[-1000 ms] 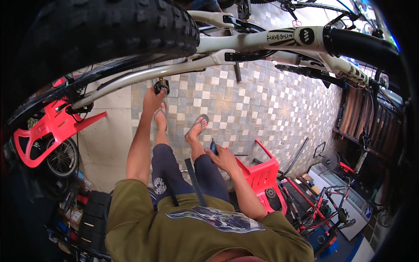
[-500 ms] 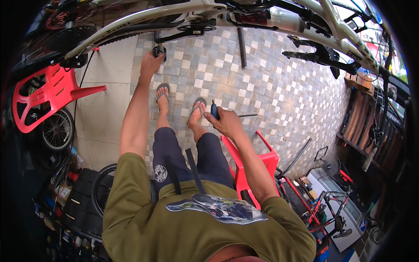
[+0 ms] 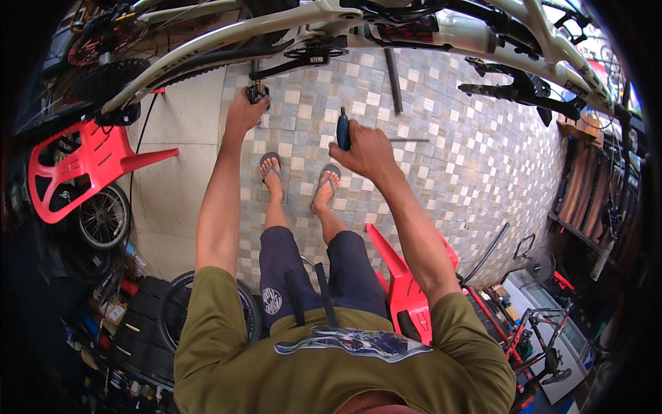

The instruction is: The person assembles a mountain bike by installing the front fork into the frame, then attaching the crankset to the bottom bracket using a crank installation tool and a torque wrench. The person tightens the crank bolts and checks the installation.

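Across the top of the head view stretches a cream-white bicycle frame [image 3: 234, 33]. Its crank arm [image 3: 286, 67] runs leftward and ends at a black pedal [image 3: 259, 96]. My left hand [image 3: 245, 114] is closed around that pedal. Lower and to the right, my right hand [image 3: 369, 152] grips a T-handle hex wrench [image 3: 343, 130] by its blue handle. A short tip points up from the handle, and the long thin shaft sticks out to the right past my knuckles. The wrench is apart from the bicycle, above the tiled floor.
A red plastic chair [image 3: 76, 172] stands at the left beside a small wheel [image 3: 103, 215]. Another red chair [image 3: 407, 290] is beside my right leg. A dark post [image 3: 394, 81] rises near the bicycle. Bicycle parts and a red-and-black frame [image 3: 514, 338] lie lower right.
My right hand has moved up with the hex wrench, nearer the bicycle. My left hand stays on the pedal. The whole view has shifted slightly.
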A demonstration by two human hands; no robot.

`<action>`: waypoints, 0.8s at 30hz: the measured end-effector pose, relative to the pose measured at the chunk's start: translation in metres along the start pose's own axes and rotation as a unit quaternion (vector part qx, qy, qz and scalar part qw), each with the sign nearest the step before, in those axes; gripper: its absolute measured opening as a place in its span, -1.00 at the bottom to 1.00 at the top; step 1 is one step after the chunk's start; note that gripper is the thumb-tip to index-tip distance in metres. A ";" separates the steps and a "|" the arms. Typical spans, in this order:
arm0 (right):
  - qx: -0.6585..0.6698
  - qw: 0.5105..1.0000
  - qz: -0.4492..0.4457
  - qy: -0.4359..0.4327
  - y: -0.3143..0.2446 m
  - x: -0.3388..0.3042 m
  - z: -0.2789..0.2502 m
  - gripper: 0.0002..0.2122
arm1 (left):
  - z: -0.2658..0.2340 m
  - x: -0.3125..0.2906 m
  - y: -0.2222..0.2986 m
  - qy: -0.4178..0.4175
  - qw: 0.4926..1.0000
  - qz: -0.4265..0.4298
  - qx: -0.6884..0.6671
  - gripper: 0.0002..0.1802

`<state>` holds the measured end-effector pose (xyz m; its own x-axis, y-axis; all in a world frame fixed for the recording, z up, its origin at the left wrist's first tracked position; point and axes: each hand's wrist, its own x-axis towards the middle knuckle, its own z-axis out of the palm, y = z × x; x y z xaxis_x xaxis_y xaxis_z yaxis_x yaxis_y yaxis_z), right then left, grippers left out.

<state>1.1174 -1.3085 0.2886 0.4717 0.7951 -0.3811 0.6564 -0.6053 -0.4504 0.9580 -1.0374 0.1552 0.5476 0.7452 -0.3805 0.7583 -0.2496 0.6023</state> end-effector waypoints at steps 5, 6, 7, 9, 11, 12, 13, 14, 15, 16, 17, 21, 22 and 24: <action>-0.050 0.996 -0.035 0.063 -0.003 0.070 0.013 -0.61 | -0.008 0.021 0.013 0.080 0.981 0.173 0.047 -0.07; -0.049 0.996 -0.037 0.069 -0.006 0.078 0.014 -0.61 | -0.014 0.025 0.021 0.035 0.980 0.185 0.059 -0.09; -0.048 0.995 -0.039 0.075 -0.008 0.086 0.015 -0.61 | -0.020 0.031 0.030 -0.010 0.978 0.197 0.072 -0.11; -0.048 0.995 -0.041 0.083 -0.014 0.097 0.013 -0.62 | -0.029 0.040 0.045 -0.051 0.963 0.249 0.088 -0.25; -0.050 0.994 -0.044 0.092 -0.020 0.101 0.010 -0.63 | -0.032 0.049 0.056 -0.068 0.946 0.297 0.109 -0.39; -0.059 0.993 -0.037 0.091 -0.021 0.103 0.013 -0.63 | -0.031 0.054 0.058 -0.082 0.946 0.294 0.111 -0.42; -0.068 0.993 -0.030 0.091 -0.023 0.103 0.015 -0.64 | -0.030 0.060 0.058 -0.097 0.940 0.311 0.105 -0.44; -0.077 0.992 -0.025 0.093 -0.026 0.103 0.018 -0.64 | -0.026 0.068 0.055 -0.115 0.940 0.310 0.085 -0.46; -0.091 0.992 -0.013 0.091 -0.030 0.103 0.019 -0.67 | -0.026 0.074 0.058 -0.145 0.938 0.300 0.092 -0.48; -0.109 0.989 -0.012 0.101 -0.032 0.103 0.021 -0.68 | -0.026 0.077 0.060 -0.175 0.936 0.289 0.100 -0.49; -0.127 0.985 -0.010 0.114 -0.034 0.102 0.022 -0.69 | -0.023 0.078 0.060 -0.165 0.927 0.320 0.104 -0.51; -0.173 0.976 0.000 0.134 -0.038 0.099 0.029 -0.74 | -0.024 0.069 0.060 -0.126 0.918 0.345 0.147 -0.50; -0.183 0.974 0.003 0.134 -0.037 0.100 0.029 -0.74 | -0.025 0.068 0.063 -0.115 0.917 0.350 0.151 -0.50; -0.157 0.980 0.005 0.119 -0.034 0.104 0.029 -0.68 | -0.028 0.065 0.063 -0.086 0.916 0.358 0.161 -0.49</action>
<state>1.1274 -1.2068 0.2413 0.5780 0.7986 -0.1681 0.7825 -0.6008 -0.1636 1.0316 -0.9878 0.1879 0.9717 0.2183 -0.0904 0.2333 -0.8265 0.5124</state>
